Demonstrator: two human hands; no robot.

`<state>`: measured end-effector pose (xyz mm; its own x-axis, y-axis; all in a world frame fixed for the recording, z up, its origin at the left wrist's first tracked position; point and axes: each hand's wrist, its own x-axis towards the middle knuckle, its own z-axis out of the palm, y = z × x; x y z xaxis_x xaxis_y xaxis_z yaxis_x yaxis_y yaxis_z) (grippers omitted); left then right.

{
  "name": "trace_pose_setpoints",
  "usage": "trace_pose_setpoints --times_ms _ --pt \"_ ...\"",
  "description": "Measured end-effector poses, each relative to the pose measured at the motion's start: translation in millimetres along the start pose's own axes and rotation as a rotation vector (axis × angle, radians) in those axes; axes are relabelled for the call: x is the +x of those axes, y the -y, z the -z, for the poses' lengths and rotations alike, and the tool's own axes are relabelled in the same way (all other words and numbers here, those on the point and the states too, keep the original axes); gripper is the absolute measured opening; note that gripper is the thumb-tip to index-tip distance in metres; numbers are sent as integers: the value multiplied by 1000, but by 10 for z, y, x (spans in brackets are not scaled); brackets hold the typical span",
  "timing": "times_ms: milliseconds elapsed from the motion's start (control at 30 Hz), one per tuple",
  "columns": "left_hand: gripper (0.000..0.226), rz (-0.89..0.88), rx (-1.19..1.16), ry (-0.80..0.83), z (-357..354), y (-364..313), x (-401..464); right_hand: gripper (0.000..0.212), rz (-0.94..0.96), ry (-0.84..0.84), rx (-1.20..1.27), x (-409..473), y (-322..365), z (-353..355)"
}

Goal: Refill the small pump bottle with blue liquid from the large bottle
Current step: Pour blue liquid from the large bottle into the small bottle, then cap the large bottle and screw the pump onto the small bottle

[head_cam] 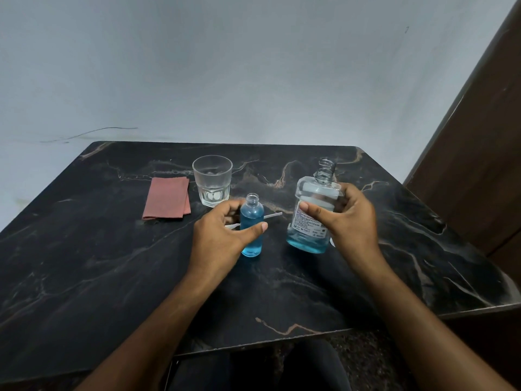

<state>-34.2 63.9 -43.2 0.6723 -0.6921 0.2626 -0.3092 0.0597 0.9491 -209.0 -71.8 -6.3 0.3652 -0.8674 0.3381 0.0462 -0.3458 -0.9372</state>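
Note:
The small clear bottle (251, 221) stands upright on the dark marble table (112, 263), uncapped and mostly full of blue liquid. My left hand (222, 238) curls around it from the left, thumb in front and fingers behind. The large clear bottle (313, 213) stands to the right, cap off, with a shallow layer of blue liquid at its bottom. My right hand (344, 218) grips its right side, thumb across the label. The white pump tube (272, 215) lies on the table behind the small bottle, partly hidden by my left hand.
An empty faceted glass tumbler (212, 180) stands at the back of the table. A folded reddish cloth (167, 198) lies to its left. A brown wooden panel (479, 165) rises on the right, and a pale wall is behind.

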Motion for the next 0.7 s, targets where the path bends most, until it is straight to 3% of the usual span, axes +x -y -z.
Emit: trace_pose_setpoints --times_ms 567,700 --pt "46 -3 105 63 -16 -44 -70 63 -39 49 -45 -116 -76 -45" --pt "52 -43 140 67 -17 -54 -97 75 -55 80 -59 -125 -55 -37"
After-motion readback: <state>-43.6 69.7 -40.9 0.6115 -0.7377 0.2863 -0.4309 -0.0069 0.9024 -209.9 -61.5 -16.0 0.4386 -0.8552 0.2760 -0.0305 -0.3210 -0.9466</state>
